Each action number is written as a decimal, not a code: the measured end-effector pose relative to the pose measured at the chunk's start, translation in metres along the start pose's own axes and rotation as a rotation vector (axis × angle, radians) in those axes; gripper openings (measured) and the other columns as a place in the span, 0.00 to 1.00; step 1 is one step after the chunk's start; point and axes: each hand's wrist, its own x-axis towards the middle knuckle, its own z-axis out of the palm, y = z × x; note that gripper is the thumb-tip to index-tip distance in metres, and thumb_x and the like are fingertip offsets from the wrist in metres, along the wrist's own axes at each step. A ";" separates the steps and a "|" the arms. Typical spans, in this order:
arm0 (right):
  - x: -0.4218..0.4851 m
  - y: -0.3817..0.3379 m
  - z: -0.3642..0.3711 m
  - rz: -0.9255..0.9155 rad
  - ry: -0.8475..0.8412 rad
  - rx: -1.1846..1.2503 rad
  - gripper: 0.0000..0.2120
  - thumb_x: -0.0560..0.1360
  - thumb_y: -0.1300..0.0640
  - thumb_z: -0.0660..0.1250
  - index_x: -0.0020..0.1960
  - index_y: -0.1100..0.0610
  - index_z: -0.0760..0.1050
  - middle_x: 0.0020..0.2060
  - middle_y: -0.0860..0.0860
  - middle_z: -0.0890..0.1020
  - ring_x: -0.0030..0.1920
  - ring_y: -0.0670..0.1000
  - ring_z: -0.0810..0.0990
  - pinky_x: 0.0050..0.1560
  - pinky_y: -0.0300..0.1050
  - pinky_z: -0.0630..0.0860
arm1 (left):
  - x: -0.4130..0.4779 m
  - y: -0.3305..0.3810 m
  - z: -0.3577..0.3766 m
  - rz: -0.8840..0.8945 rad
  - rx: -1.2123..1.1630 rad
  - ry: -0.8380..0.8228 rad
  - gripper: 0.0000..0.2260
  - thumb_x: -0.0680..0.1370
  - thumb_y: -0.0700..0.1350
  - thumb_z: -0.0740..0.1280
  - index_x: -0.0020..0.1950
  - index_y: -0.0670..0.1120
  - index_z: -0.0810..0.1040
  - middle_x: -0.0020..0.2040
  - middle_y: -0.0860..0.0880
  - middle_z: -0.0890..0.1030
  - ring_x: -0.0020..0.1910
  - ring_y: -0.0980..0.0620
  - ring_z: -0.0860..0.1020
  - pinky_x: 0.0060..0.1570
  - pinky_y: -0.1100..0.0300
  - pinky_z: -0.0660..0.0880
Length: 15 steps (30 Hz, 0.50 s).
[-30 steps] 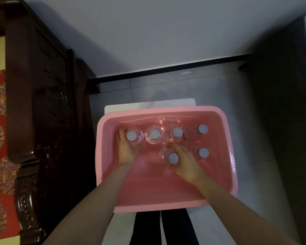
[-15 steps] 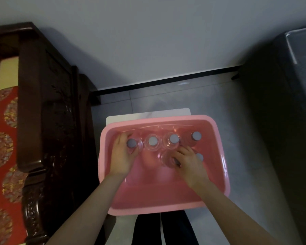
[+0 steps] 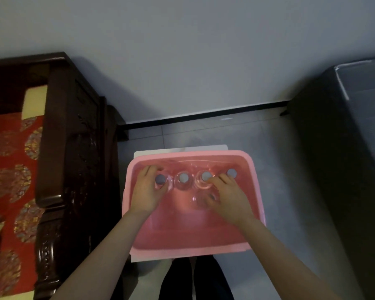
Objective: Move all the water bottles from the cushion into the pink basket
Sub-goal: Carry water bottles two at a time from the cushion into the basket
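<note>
both hands are in the basket (image 3: pixel 256 191): left hand (image 3: pixel 146 192) wraps the far-left bottle (image 3: pixel 160 179), right hand (image 3: pixel 224 195) covers a nearer bottle (image 3: pixel 201 199). seat each upright, snug against its row, before letting go.

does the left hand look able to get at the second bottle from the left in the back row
Probably yes. The left hand sits around the leftmost bottle, right beside that second bottle, whose cap is uncovered. Nothing lies between them inside the pink basket.
</note>
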 end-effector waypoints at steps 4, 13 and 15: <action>-0.002 -0.017 -0.042 -0.080 0.137 -0.019 0.19 0.73 0.45 0.59 0.55 0.56 0.78 0.52 0.52 0.79 0.54 0.56 0.75 0.52 0.50 0.73 | -0.012 0.020 -0.035 -0.029 -0.006 0.075 0.17 0.70 0.41 0.74 0.57 0.42 0.77 0.54 0.47 0.79 0.56 0.47 0.76 0.58 0.58 0.70; 0.021 -0.144 -0.099 -0.428 0.294 -0.134 0.22 0.80 0.46 0.59 0.68 0.57 0.72 0.68 0.57 0.72 0.69 0.58 0.67 0.69 0.56 0.64 | -0.055 0.048 -0.181 -0.050 0.080 0.443 0.18 0.74 0.45 0.71 0.62 0.44 0.74 0.58 0.47 0.78 0.60 0.47 0.75 0.58 0.60 0.68; 0.015 -0.183 -0.099 -0.505 0.281 -0.126 0.23 0.80 0.45 0.57 0.69 0.57 0.71 0.69 0.57 0.71 0.71 0.58 0.65 0.70 0.57 0.63 | -0.084 0.043 -0.219 -0.078 0.110 0.513 0.18 0.75 0.47 0.70 0.64 0.46 0.73 0.60 0.49 0.77 0.62 0.49 0.74 0.59 0.59 0.68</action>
